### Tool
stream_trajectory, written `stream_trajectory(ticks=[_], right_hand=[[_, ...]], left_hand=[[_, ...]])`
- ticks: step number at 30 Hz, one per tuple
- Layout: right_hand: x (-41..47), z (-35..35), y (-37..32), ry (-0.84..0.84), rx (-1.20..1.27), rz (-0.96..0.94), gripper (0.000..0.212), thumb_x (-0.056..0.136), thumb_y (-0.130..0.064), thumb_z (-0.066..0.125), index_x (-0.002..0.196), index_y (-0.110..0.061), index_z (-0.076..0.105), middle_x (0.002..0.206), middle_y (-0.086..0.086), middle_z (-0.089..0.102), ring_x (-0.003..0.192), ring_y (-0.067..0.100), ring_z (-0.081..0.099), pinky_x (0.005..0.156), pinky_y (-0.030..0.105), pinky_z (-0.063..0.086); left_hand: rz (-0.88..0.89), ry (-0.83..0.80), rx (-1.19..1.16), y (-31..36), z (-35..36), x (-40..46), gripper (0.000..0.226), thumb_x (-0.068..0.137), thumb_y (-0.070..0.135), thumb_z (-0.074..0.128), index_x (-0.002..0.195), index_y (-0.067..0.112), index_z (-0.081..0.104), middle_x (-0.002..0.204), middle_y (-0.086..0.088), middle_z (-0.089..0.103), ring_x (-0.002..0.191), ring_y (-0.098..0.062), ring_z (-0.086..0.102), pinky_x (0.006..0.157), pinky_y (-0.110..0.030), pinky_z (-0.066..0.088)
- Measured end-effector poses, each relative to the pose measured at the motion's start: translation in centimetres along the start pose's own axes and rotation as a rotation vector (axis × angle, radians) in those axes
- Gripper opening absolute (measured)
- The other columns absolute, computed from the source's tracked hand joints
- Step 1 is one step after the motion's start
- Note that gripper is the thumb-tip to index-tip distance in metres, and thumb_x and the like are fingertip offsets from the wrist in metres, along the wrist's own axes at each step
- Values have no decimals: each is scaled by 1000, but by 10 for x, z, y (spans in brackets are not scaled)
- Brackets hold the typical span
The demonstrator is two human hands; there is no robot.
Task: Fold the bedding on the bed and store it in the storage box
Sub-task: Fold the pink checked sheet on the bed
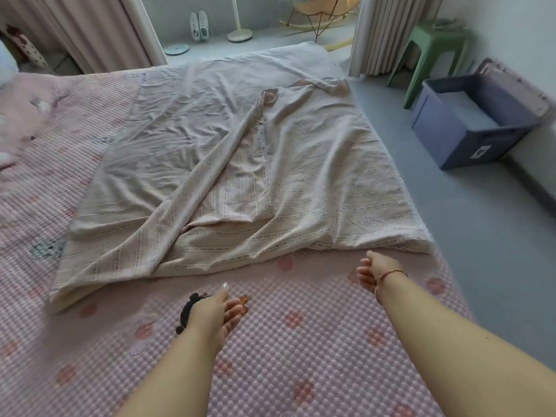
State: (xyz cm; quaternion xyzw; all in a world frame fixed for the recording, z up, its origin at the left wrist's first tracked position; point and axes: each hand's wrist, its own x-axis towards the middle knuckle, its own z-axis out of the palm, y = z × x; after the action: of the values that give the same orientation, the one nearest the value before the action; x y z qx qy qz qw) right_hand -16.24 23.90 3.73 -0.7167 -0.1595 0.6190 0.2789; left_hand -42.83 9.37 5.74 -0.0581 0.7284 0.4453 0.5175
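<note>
A pale pink patterned bedding sheet (234, 164) lies spread and wrinkled across the bed, with one fold running diagonally over its middle. Its near edge lies just beyond both hands. My left hand (216, 311) hovers above the pink bubble-textured mattress cover (301, 341), palm turned inward, fingers loosely curled and holding nothing. My right hand (373, 270) is close to the sheet's near right edge, fingers loosely curled and empty, a red string around the wrist. The blue storage box (469, 121) stands open on the floor to the right of the bed.
A green plastic stool (433, 46) stands behind the box near a curtain (388, 28). Grey floor runs along the bed's right side. White shoes (199, 25) and a lamp stand base (239, 34) sit beyond the bed. A dark printed figure (189, 308) marks the cover by my left hand.
</note>
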Motion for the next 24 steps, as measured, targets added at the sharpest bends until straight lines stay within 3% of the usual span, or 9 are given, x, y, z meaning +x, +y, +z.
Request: stream_trajectory(ticks=[5, 7, 9, 10, 12, 14, 17, 21, 24], right_hand=[[58, 10, -7, 52, 33, -6, 36, 99, -30, 43, 118, -1, 51, 75, 11, 54, 60, 19, 47, 53, 30, 41], [77, 16, -7, 77, 50, 8, 42, 99, -29, 44, 128, 0, 47, 101, 19, 63, 83, 30, 63, 71, 36, 53], [96, 21, -6, 128, 61, 35, 47, 98, -28, 45, 134, 1, 43, 132, 24, 53, 120, 38, 54, 99, 46, 47], [105, 22, -6, 145, 62, 42, 46, 97, -27, 45, 134, 1, 44, 135, 24, 50, 123, 38, 51, 100, 48, 46], [127, 23, -5, 155, 93, 6, 42, 97, -32, 46, 128, -4, 51, 123, 21, 58, 103, 35, 62, 81, 44, 54], [153, 23, -5, 192, 109, -30, 40, 94, -40, 50, 112, -5, 55, 100, 15, 64, 80, 27, 63, 62, 38, 53], [198, 13, -2, 289, 122, -65, 59, 79, -51, 59, 115, -5, 57, 100, 15, 67, 83, 31, 67, 65, 47, 57], [212, 8, -3, 378, 115, -139, 53, 83, -35, 64, 124, -6, 48, 114, 15, 63, 94, 32, 66, 78, 55, 55], [193, 4, -9, 436, 70, -171, 52, 86, -35, 62, 126, -5, 49, 119, 10, 60, 97, 30, 63, 81, 51, 55]], left_hand=[[-49, -21, -37, -2, 44, 40, 33, 99, 32, 53, 111, 1, 52, 94, -12, 62, 82, -22, 62, 65, -31, 50], [-72, -31, -59, -2, 61, 58, 39, 98, 32, 54, 120, -1, 51, 96, -12, 62, 83, -22, 62, 63, -31, 49], [-88, -28, -76, -4, 75, 79, 49, 98, 34, 54, 130, -3, 47, 106, -14, 62, 91, -24, 63, 63, -30, 48], [-97, -24, -83, -5, 82, 89, 52, 98, 34, 54, 134, -3, 44, 113, -16, 60, 99, -27, 62, 64, -30, 48], [-107, -6, -125, -4, 91, 109, 50, 98, 35, 54, 134, 2, 45, 121, -17, 57, 107, -28, 60, 68, -30, 48], [-119, -5, -182, -3, 101, 129, 37, 97, 39, 54, 121, 10, 53, 108, -12, 61, 93, -24, 61, 64, -29, 47], [-111, 25, -275, 6, 109, 146, 23, 95, 35, 59, 101, 13, 58, 87, -5, 61, 74, -17, 59, 57, -28, 46], [-46, 162, -281, 6, 110, 153, 23, 90, 15, 69, 106, 6, 57, 93, -8, 62, 71, -18, 60, 58, -30, 50], [-4, 216, -183, -2, 95, 145, 22, 88, 18, 71, 91, 1, 57, 90, -8, 64, 70, -18, 62, 60, -29, 51]])
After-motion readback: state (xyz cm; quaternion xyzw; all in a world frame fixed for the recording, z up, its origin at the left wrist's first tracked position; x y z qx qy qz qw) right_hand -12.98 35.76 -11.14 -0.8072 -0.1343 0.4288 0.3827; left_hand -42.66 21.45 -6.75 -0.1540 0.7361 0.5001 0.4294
